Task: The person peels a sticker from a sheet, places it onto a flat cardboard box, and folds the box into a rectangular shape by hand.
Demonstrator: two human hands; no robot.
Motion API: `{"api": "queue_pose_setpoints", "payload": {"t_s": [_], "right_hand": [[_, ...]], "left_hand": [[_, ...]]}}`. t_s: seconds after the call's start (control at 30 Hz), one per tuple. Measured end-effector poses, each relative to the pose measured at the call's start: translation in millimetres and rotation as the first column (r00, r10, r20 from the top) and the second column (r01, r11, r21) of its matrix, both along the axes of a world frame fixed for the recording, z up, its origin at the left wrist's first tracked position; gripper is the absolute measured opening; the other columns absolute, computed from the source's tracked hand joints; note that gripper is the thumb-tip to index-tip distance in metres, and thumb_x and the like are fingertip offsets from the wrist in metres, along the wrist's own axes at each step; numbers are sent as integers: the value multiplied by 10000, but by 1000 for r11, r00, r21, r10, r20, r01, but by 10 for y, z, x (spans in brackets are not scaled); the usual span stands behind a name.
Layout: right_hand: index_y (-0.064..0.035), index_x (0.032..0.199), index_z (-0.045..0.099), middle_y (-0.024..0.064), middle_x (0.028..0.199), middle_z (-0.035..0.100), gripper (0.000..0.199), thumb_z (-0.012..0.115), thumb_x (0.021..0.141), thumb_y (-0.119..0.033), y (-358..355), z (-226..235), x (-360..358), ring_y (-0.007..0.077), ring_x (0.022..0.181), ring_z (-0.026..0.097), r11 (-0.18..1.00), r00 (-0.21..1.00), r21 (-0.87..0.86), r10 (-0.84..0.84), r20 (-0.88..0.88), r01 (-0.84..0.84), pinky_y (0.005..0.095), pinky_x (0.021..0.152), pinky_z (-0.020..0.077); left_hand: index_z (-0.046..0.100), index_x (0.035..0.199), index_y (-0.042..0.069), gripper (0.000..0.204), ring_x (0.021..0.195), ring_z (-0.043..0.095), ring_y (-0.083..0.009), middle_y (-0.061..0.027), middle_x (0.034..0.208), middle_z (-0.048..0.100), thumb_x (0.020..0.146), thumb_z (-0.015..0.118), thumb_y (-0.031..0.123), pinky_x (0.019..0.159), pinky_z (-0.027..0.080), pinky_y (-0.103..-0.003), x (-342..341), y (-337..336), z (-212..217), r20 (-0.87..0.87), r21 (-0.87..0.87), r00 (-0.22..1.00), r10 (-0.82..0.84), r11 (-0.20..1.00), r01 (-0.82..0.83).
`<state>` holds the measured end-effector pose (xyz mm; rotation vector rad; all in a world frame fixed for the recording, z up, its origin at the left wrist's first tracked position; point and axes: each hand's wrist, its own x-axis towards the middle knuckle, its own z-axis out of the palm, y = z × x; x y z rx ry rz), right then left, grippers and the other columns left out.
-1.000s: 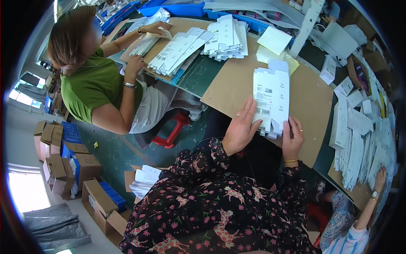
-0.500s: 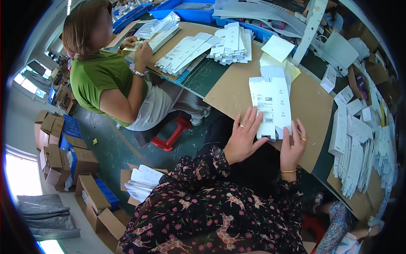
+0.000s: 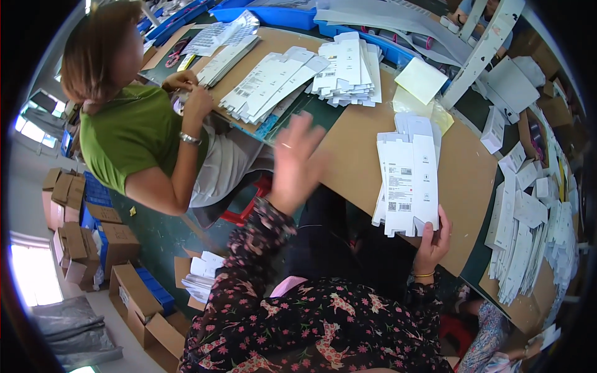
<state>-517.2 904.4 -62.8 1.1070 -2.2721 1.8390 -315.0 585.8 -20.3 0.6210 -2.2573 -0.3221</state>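
Observation:
A small pile of flat white cartons [image 3: 407,180] lies on the brown cardboard sheet [image 3: 463,186] before me, its lower end reaching past the sheet's near edge. At that pile's lower right corner, my right hand [image 3: 433,244] has its thumb on the top carton and its fingers along the side. My left hand [image 3: 300,165] is raised to the left of the pile, empty, its fingers apart and smeared by motion. Beyond the far end of the pile lies a pale yellow square sheet [image 3: 421,79]. How many cartons my right hand grips is hidden.
Stacks of flat cartons [image 3: 348,69] lie farther back. A co-worker in a green top [image 3: 127,140] sits at left, hands near another stack [image 3: 227,61]. Many white cartons [image 3: 516,242] crowd the right side, near a white post [image 3: 482,56]. Cardboard boxes [image 3: 134,292] stand on the floor.
My left hand has lifted off the cartons and swung up and left. My right hand has moved slightly down, staying at the pile's corner. The co-worker's hands have shifted too.

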Motion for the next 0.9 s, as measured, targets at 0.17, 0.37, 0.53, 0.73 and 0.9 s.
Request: {"api": "queue_pose_setpoints", "payload": {"t_s": [0.17,0.37,0.53,0.73,0.9], "right_hand": [[49,1456,583,151,1416,619,414,601,1065,-86,-7,5,81,254,1279,608,997,998,73,-25,-60,30,394,1110,472],[59,1446,578,168,1421,606,411,613,1053,-59,100,-108,74,266,1283,605,992,995,77,-95,-22,97,401,1115,469],[73,1434,575,155,1365,642,426,652,1033,-50,-91,-33,102,259,1259,618,990,993,95,-109,47,104,387,1093,485],[70,1408,595,154,1328,659,415,678,1012,-22,-40,35,47,245,1218,637,992,994,76,-94,-50,97,366,1057,503],[70,1391,608,152,1321,663,404,693,1003,-7,0,56,98,237,1195,645,995,997,50,-82,-6,83,357,1036,512]], "left_hand": [[711,1297,58,477,1340,576,-443,-238,1431,630,933,795,355,1106,441,-567,209,-1269,85,139,-286,921,364,905,-315],[793,1196,65,447,1230,677,-368,-172,1285,742,933,794,425,1004,553,-469,131,-1525,-143,211,-142,899,383,922,-360],[811,1158,85,415,1094,712,-375,-175,1203,762,952,757,442,932,571,-482,225,-1665,-150,207,-352,831,516,832,-429],[826,1171,92,412,1096,709,-383,-175,1183,769,958,756,438,950,559,-470,116,-1704,-161,232,-339,868,438,873,-350],[831,1159,100,389,1084,707,-391,-169,1171,769,957,761,425,952,554,-471,98,-1596,-99,262,-325,854,449,875,-360]]}}
